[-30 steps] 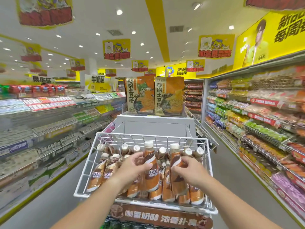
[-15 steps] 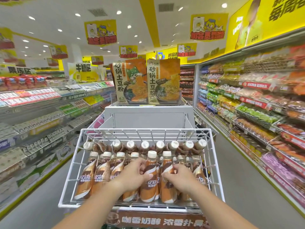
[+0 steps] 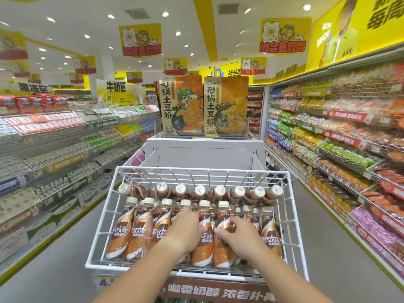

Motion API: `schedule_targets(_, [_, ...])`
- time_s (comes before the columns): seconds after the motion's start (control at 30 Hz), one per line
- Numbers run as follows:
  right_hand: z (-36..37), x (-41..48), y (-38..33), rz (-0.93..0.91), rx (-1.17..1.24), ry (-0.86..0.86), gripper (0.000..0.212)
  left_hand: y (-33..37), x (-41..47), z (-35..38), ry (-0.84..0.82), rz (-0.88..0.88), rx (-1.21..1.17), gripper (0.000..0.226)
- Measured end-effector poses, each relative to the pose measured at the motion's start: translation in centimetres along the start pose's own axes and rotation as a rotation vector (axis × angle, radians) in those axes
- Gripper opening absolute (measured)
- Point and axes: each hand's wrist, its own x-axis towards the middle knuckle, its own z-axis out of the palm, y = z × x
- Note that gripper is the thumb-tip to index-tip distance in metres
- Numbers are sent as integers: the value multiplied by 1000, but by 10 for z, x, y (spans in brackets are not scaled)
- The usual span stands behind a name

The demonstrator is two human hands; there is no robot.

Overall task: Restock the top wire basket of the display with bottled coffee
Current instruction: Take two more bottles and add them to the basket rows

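**While both hands grip bottles, the wire basket stands packed**

Where the white wire basket [image 3: 203,170] fills the middle of the view, a front row of coffee bottles [image 3: 140,232] stands inside it along its near rim. Their long axes are upright, with white caps up and brown labels facing the near rim. Behind them, against the basket's far wall, a back row [image 3: 199,191] lies tipped, with caps angled up and toward the near rim.

The left hand [image 3: 185,228] is curled round the centre bottle [image 3: 205,246], its thumb at that bottle's left edge. The right hand [image 3: 242,239] is clamped on the neighbour bottle [image 3: 222,252], just right of the first. Both bottles are upright and touch each other, hemmed in by other bottles on either side and by the back row behind.

Beyond the basket's far wall rises a grey display box [image 3: 205,154], topped by two orange noodle packs [image 3: 181,106]. Below the near rim hangs a brown sign [image 3: 218,291]. Stocked shelves run along the left [image 3: 54,149] and right [image 3: 338,138] of the basket, and yellow banners [image 3: 140,40] hang above it.
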Motion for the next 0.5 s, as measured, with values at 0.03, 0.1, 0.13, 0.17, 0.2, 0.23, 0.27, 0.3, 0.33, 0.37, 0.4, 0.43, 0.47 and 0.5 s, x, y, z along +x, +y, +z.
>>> schedule_targets(0.03, [0, 1, 1, -15, -13, 6, 72, -1, -1, 2, 11, 9, 29, 31])
schedule_targets(0.1, [1, 2, 0, -17, -41, 1, 70, -3, -4, 5, 32, 22, 106, 34])
schedule_targets(0.13, [1, 3, 0, -21, -59, 1, 67, -4, -5, 6, 54, 36, 174, 37])
schedule_targets(0.17, [2, 3, 0, -29, -81, 5, 61, -6, -6, 9, 83, 51, 258, 39])
schedule_targets(0.2, [3, 4, 0, -44, -104, 18, 56, -7, -7, 11, 110, 61, 333, 43])
schedule_targets(0.23, [5, 3, -1, -45, -128, 23, 53, -9, -8, 15, 124, 59, 369, 48])
schedule_targets(0.27, [7, 3, 1, -57, -143, 35, 51, -9, -10, 17, 115, 50, 383, 54])
schedule_targets(0.3, [8, 3, 1, -63, -158, 36, 50, -9, -11, 20, 99, 41, 389, 61])
schedule_targets(0.33, [9, 3, 3, -87, -172, 40, 50, -9, -12, 22, 83, 38, 408, 66])
schedule_targets(0.37, [9, 3, 3, -90, -190, 29, 51, -9, -13, 23, 73, 37, 434, 69])
schedule_targets(0.4, [9, 3, 4, -96, -200, 24, 53, -8, -13, 24, 70, 35, 454, 71])
schedule_targets(0.43, [9, 4, 5, -97, -212, 16, 54, -7, -13, 25, 66, 35, 461, 71])
schedule_targets(0.47, [11, 6, 7, -106, -219, 13, 53, -7, -13, 25, 58, 33, 457, 70])
schedule_targets(0.5, [11, 6, 7, -101, -226, 7, 54, -7, -13, 25, 46, 31, 451, 70])
